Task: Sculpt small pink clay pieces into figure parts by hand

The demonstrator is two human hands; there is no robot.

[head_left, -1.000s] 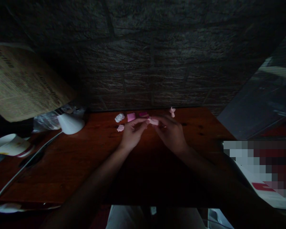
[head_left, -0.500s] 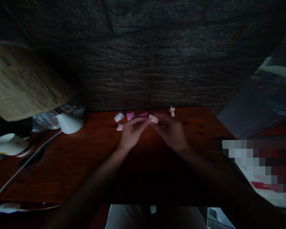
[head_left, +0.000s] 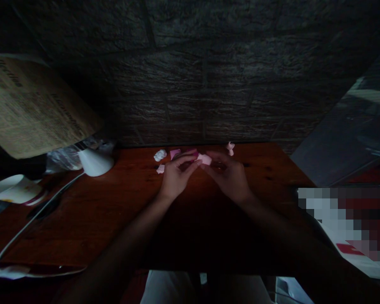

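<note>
Both my hands are raised just above a dark wooden table (head_left: 114, 211) near its far edge. My right hand (head_left: 228, 175) pinches a small pale pink folded paper piece (head_left: 205, 159) at its fingertips. My left hand (head_left: 176, 175) has its fingers curled, and its fingertips meet the same pink piece from the left. Behind the hands lie other small paper bits: a white crumpled one (head_left: 160, 155), a pale pink one (head_left: 160, 169), a pink square (head_left: 174, 153), a magenta one (head_left: 191, 151) and a pink folded shape (head_left: 230, 147).
A dark brick-patterned wall rises right behind the table. At the left stand a white lamp base (head_left: 96, 162) with a white cable (head_left: 28, 228), clear plastic (head_left: 61, 158), a cardboard box (head_left: 28, 109) and a white cup (head_left: 12, 190). White papers (head_left: 351, 253) lie at the right.
The hands have stayed over the same spot; the pink piece has been turned slightly between the fingertips and lifted a little. The view has shifted slightly.
</note>
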